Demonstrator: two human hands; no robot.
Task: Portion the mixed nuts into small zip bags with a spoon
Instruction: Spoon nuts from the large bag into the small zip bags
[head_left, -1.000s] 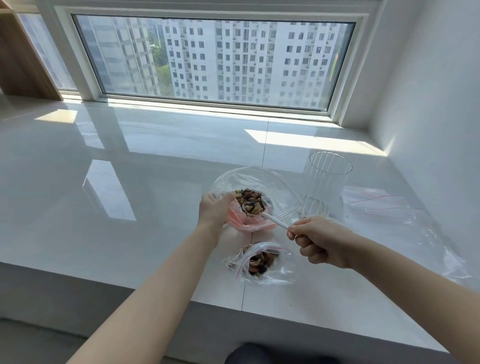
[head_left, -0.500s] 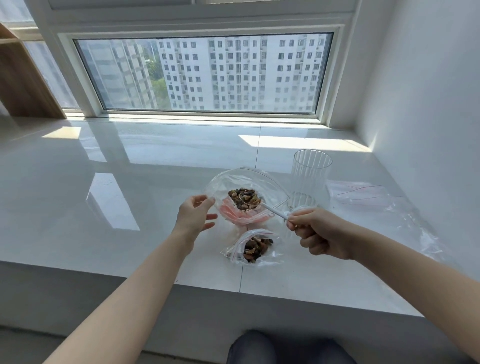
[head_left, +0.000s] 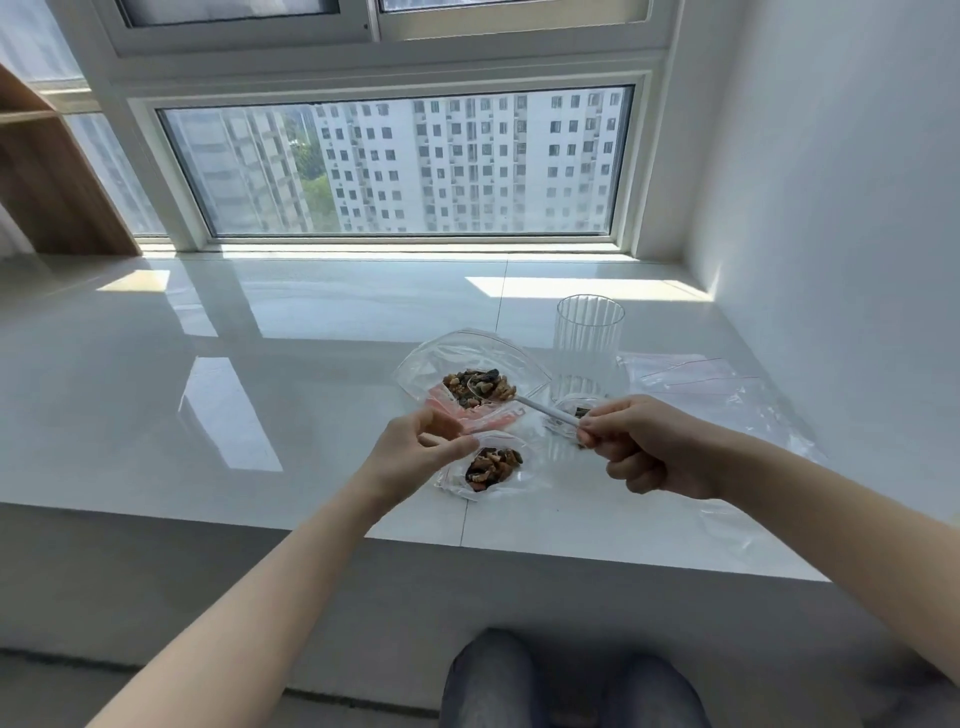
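two hands low, right hand fingers clamped on spoon, left hand fingers loosely apart

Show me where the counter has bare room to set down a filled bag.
Bare counter spreads left of the big nut bag, and between it and the window. Crowded: small bag, glass and empty bags to the right.
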